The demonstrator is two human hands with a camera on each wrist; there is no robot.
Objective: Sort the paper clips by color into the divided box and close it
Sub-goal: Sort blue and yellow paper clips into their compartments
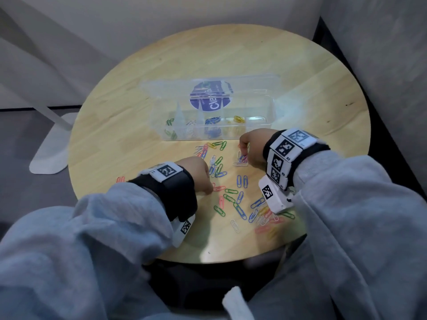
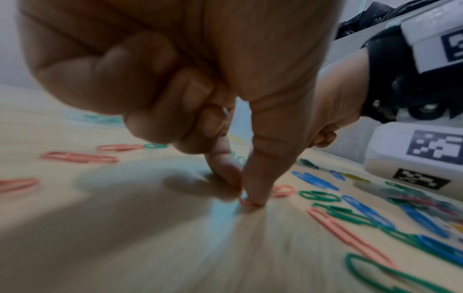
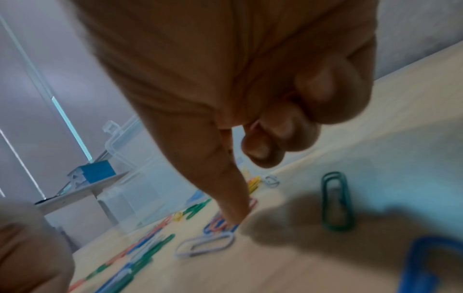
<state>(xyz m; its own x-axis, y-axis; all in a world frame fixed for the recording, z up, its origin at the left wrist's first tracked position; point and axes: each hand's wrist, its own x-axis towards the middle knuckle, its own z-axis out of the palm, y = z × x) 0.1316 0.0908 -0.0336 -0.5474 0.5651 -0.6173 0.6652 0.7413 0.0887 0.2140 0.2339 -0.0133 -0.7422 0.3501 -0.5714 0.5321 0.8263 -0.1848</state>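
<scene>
Left hand point(image 1: 196, 174) pinches a pink clip point(image 2: 246, 202) flat on the table point(image 1: 300, 77), lower centre; right hand point(image 1: 251, 146) presses a blue-and-pink clip cluster point(image 1: 241, 159); divided box point(image 1: 270, 112) lies open beyond, nearer the right hand

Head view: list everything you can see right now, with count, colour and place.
Table: one, round, light wood, under everything.
Divided box: one, clear plastic, lid open with a blue round label, far side of the table centre.
Sorted clips: a few each, green, pale, blue and yellow, in separate box compartments, left to right.
Loose clips: dozens, red, green, blue, white and yellow, scattered on the table between the box and the person.
White stand base: one, on the floor left of the table.
Sleeves: two, grey.
Wrist bands: two, black, carrying white marker blocks.
Left hand: pinches a red clip against the table.
Right hand: fingertip down on a small clip cluster near the box.
</scene>
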